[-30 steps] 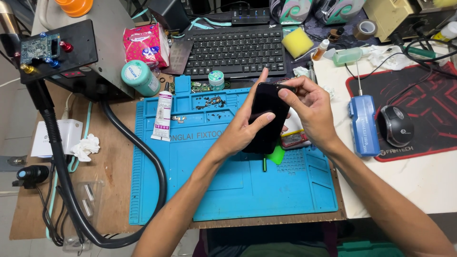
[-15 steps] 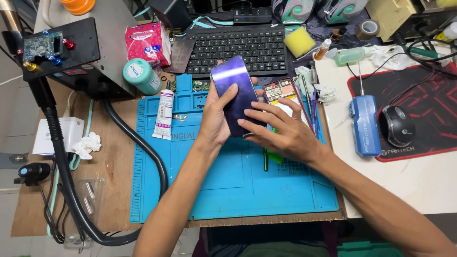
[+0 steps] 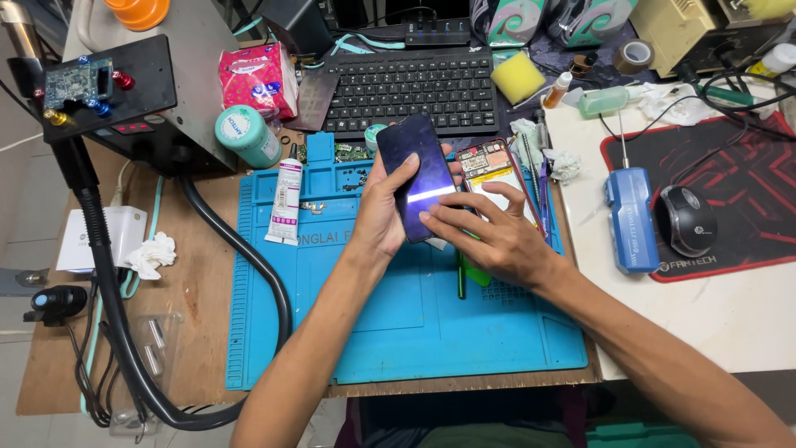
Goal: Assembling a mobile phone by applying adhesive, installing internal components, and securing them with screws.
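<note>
My left hand [image 3: 383, 211] grips a dark glossy phone screen panel [image 3: 417, 170], holding it tilted above the blue work mat [image 3: 332, 332]. Fingertips of my right hand [image 3: 489, 236] rest on the panel's lower right edge. Just right of the panel lies an opened phone body [image 3: 491, 170] with its circuit board and battery showing. A green pry tool [image 3: 473, 272] sits partly hidden under my right hand.
A white glue tube [image 3: 286, 201] lies on the mat's left part. A black keyboard [image 3: 408, 87], teal can [image 3: 247, 135] and pink packet [image 3: 257, 79] stand behind. A black hose [image 3: 249, 274] curves along the left. A blue tool [image 3: 632, 220] and mouse [image 3: 685, 220] lie right.
The panel was turned over from its dark back to its glossy face and lifted toward the keyboard. My right hand shifted from its top edge to its lower right edge, uncovering the opened phone body.
</note>
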